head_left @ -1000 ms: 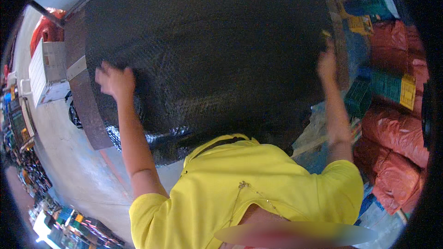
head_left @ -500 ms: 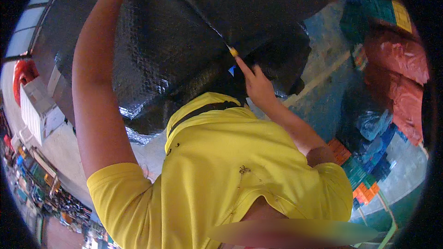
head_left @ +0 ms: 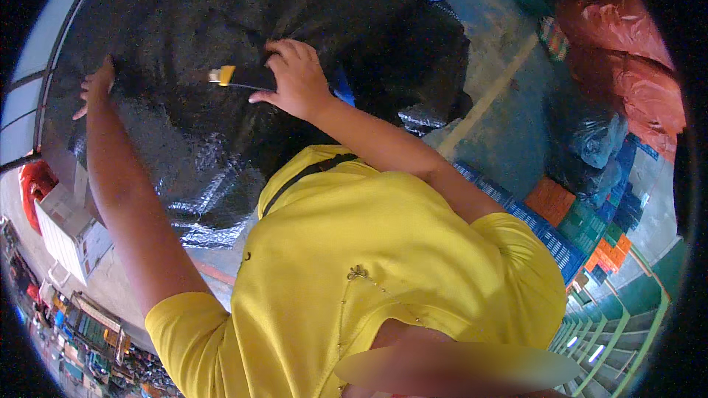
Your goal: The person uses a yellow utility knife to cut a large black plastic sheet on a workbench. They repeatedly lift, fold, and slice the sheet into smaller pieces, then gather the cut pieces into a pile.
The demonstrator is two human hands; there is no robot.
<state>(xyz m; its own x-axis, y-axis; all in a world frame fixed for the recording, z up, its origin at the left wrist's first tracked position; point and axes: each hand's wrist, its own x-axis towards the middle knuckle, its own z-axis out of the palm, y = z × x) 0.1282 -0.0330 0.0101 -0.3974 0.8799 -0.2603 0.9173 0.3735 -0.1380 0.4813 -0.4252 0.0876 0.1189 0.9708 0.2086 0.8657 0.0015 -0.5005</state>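
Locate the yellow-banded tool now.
In the head view, upper left of centre: the yellow-banded tool is in the right hand, over the black sheeting.

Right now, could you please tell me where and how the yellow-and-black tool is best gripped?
The tool is probably best gripped around its black handle, coming from the right, as the right hand does. It lies roughly level, with its yellow collar and pale end pointing left, away from that hand. The pale end is too small to make out, so I'd avoid it.
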